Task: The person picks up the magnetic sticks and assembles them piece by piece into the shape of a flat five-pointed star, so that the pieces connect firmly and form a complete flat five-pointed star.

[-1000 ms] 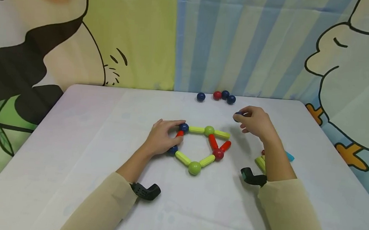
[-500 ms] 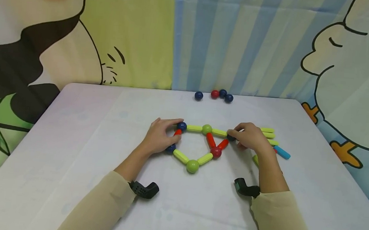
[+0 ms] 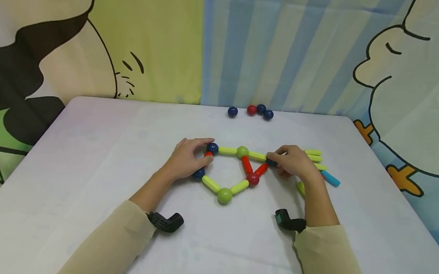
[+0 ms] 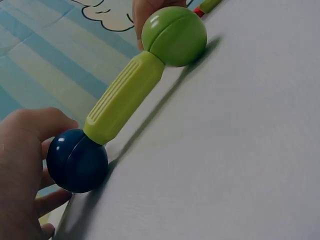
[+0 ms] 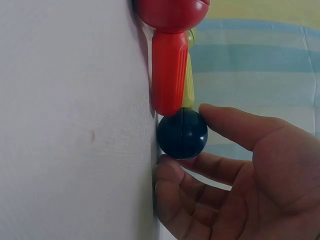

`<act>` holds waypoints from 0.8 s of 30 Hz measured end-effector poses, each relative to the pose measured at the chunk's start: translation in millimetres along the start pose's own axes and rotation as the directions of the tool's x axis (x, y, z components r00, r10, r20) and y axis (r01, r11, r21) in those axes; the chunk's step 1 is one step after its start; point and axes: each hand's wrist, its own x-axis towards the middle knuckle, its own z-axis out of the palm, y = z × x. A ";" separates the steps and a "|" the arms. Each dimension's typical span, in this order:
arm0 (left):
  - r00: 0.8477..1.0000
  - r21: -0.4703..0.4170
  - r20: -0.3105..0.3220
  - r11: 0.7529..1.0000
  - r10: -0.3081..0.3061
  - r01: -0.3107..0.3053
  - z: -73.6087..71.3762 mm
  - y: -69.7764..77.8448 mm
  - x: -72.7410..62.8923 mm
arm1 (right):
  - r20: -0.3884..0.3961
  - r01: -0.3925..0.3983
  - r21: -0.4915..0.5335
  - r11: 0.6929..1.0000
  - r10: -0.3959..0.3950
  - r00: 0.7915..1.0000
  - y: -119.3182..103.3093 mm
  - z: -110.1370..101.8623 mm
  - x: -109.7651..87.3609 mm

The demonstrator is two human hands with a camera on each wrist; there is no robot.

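Observation:
A ring of coloured rods and balls, apparently magnetic building pieces, lies on the table. My left hand (image 3: 183,159) holds its left side, around an upper blue ball (image 3: 212,148), a partly covered red rod (image 3: 209,154) and a lower blue ball (image 4: 77,161). My right hand (image 3: 294,161) pinches another blue ball (image 5: 182,134) between thumb and fingers. That ball meets the ends of a yellow-green rod (image 3: 257,156) and a red rod (image 5: 169,72). A red ball (image 3: 252,179) and two green balls, one at the front (image 3: 224,195) and one at the back (image 3: 243,151), complete the visible joints.
Spare blue balls (image 3: 232,111) and a red ball (image 3: 251,110) sit by the table's far edge. Beyond my right hand lie yellow-green rods (image 3: 313,155) and a blue rod (image 3: 330,178), partly hidden by the arm. A patterned cloth (image 3: 245,48) hangs behind the white table (image 3: 126,138).
My right hand has come down and toward me with the blue ball, bringing it to the rod ends at the ring's right corner. The left hand keeps its hold; the view has shifted slightly.

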 end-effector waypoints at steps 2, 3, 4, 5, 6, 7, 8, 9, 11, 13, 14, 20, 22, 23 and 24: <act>1.000 0.041 -0.013 0.999 0.004 -0.003 -1.7 8.8 0.2 | 0.000 0.003 0.001 1.000 -0.003 1.000 -0.6 0.0 1.4; 1.000 0.074 -0.020 0.997 0.008 -0.007 -1.4 15.2 -0.4 | 0.002 0.003 0.002 1.000 -0.003 1.000 -1.0 -0.1 1.8; 1.000 0.112 -0.026 0.994 0.016 -0.013 -0.5 23.1 -1.4 | 0.004 0.001 0.003 1.000 -0.001 1.000 -1.3 -0.3 2.2; 0.999 0.165 -0.030 0.986 0.032 -0.027 1.0 31.5 -2.5 | 0.007 -0.003 0.003 1.000 0.003 1.000 -1.7 -0.5 2.5; 0.999 0.213 -0.028 0.976 0.042 -0.035 2.4 41.5 -4.3 | 0.010 -0.006 0.002 1.000 0.006 1.000 -1.6 -1.0 2.6; 0.998 0.262 -0.027 0.964 0.050 -0.041 4.8 51.6 -5.8 | 0.012 -0.007 -0.001 1.000 0.007 1.000 -1.6 -1.4 2.7; 0.998 0.303 -0.025 0.952 0.053 -0.043 7.9 61.9 -6.9 | 0.013 -0.007 -0.001 1.000 0.007 1.000 -1.5 -1.8 2.8; 0.998 0.333 -0.018 0.942 0.052 -0.043 11.6 71.7 -8.0 | 0.013 -0.006 -0.004 1.000 0.006 1.000 -1.4 -2.2 2.9; 0.998 0.389 0.011 0.919 0.060 -0.060 20.1 90.4 -7.2 | 0.007 0.002 -0.008 1.000 -0.002 1.000 -0.8 -3.4 2.7; 0.997 0.419 0.052 0.905 0.062 -0.078 32.9 104.9 -4.1 | -0.002 0.012 -0.013 1.000 -0.012 1.000 -0.1 -4.0 2.3; 0.995 0.428 0.072 0.900 0.062 -0.087 40.1 110.7 -2.6 | -0.005 0.016 -0.011 1.000 -0.016 1.000 0.2 -4.1 2.0; 0.997 0.514 0.070 0.855 0.041 -0.071 80.5 118.7 0.8 | -0.008 0.025 0.004 1.000 -0.024 1.000 0.9 -0.8 3.3; 0.998 0.549 0.042 0.833 0.053 -0.068 88.5 118.4 0.7 | -0.012 0.024 0.005 1.000 -0.024 1.000 1.7 -0.6 3.9; 0.997 0.565 0.030 0.822 0.066 -0.072 91.6 118.4 0.9 | -0.016 0.023 0.006 1.000 -0.023 1.000 2.2 -0.7 3.6; 0.997 0.574 0.023 0.815 0.076 -0.076 94.0 119.2 1.2 | -0.019 0.021 0.007 1.000 -0.021 1.000 3.3 -1.1 3.5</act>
